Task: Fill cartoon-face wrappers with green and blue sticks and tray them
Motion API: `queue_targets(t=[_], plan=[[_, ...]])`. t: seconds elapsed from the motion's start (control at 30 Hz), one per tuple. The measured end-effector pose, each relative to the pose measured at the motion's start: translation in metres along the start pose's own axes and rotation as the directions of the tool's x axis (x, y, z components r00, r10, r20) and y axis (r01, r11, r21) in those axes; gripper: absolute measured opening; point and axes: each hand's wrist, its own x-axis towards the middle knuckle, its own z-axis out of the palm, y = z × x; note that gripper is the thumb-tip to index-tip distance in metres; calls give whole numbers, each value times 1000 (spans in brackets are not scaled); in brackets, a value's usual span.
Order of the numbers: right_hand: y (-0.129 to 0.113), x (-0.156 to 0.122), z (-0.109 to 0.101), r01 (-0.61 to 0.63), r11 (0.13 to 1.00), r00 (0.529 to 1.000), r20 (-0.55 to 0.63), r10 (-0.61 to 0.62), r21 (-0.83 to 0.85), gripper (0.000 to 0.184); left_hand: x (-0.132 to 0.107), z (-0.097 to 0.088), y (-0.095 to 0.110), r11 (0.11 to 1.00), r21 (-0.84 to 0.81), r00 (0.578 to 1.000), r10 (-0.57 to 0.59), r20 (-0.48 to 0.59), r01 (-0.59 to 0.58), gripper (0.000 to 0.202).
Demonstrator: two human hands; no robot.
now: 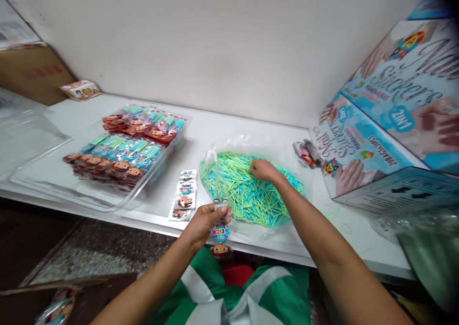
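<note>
My left hand (202,223) is closed on a small clear printed packet (220,230) with a cartoon face, held at the table's front edge. My right hand (263,169) reaches into a heap of green and blue sticks (244,191) lying on a clear plastic bag (251,146). Its fingers are curled down into the sticks; what they grip is hidden. A short row of empty printed packets (185,195) lies on the white table (222,124) just left of the heap.
A clear tray (53,181) at the left holds several filled packets (125,146). Printed sticker boxes (387,119) are stacked at the right, with small items (306,154) beside them. A cardboard box (30,74) stands far left against the wall.
</note>
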Motion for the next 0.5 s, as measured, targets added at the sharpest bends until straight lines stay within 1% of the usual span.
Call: queue_targets(t=[0.1,0.17,0.27,0.33,0.4,0.43,0.47,0.5], plan=[[19,-11,-3,-2,998,996,-87,7,59,34,2,4,3,1000,13,1000,2,8,-2,25],[25,-18,-3,-13,996,988,-152,27,92,35,3,9,5,1000,30,1000,6,19,-6,26],[26,-28,1,-40,991,966,-249,71,127,31,5,17,10,997,65,999,27,35,-29,27],[25,-35,3,-26,989,954,-293,69,149,29,7,22,15,994,95,998,49,37,-52,28],[22,-45,5,13,986,945,-324,41,166,27,11,27,23,985,131,993,114,0,-113,30],[21,-50,5,41,985,941,-339,18,167,25,14,30,29,973,158,984,175,-35,-168,31],[19,-56,5,76,984,934,-356,-15,159,24,19,33,36,952,191,963,258,-78,-240,31],[17,-62,5,120,983,925,-376,-59,140,22,24,38,43,919,230,927,355,-122,-321,31]])
